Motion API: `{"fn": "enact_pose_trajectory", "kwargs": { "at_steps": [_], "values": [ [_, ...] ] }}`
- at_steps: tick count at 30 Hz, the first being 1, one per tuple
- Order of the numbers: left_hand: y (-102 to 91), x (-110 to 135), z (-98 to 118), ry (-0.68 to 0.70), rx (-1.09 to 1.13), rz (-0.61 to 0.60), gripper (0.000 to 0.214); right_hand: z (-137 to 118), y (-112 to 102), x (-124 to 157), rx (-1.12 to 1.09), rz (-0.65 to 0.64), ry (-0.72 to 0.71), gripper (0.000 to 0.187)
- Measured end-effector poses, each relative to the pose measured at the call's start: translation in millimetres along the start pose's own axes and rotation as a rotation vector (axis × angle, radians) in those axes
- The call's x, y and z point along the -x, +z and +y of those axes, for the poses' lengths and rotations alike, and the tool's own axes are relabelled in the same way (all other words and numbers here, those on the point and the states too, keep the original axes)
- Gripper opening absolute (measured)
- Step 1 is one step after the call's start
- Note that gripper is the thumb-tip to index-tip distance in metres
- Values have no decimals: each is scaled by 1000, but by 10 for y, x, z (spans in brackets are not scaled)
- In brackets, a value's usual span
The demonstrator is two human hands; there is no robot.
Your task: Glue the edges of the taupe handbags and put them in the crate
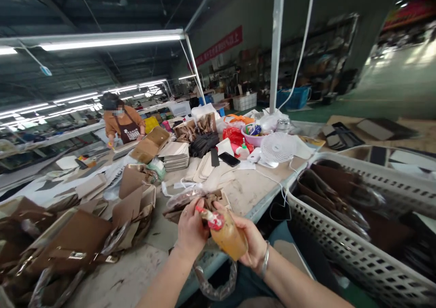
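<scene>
My right hand [251,240] is wrapped around a squeeze bottle [230,236] of amber liquid, held tilted over the near table edge. My left hand [191,228] pinches the bottle's red cap and nozzle [211,218]. Just beyond both hands lies a clear plastic bag with brown pieces [190,200] on the worktable [250,191]. A crumpled clear plastic bag [218,281] hangs below the hands.
Brown bags and cardboard [78,235] pile up at left. A white slotted crate [344,235] of dark pieces stands at right. A white desk fan [277,148], a black phone [229,159] and stacked sheets [175,156] lie further back. Another person in a brown apron [123,122] works across the table.
</scene>
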State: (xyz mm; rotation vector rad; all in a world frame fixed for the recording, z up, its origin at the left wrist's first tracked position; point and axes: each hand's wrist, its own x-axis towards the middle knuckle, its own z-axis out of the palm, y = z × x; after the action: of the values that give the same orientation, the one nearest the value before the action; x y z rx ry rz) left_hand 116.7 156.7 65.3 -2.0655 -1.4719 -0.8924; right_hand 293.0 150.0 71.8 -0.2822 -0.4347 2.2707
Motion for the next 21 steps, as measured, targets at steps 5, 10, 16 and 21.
{"fn": "enact_pose_trajectory", "kwargs": {
  "at_steps": [5,10,16,21],
  "values": [
    [-8,-111,-146,155,70,-31,28,-10,106,-9,-56,38,20,72],
    [-66,-268,-231,46,150,-198,23,-71,201,105,20,4,5,77],
    [-412,-506,-531,-71,257,-297,23,-329,163,539,116,50,-191,41],
    [-809,-626,-912,-312,496,-359,39,-684,-122,883,262,319,-408,37]
  ]
}}
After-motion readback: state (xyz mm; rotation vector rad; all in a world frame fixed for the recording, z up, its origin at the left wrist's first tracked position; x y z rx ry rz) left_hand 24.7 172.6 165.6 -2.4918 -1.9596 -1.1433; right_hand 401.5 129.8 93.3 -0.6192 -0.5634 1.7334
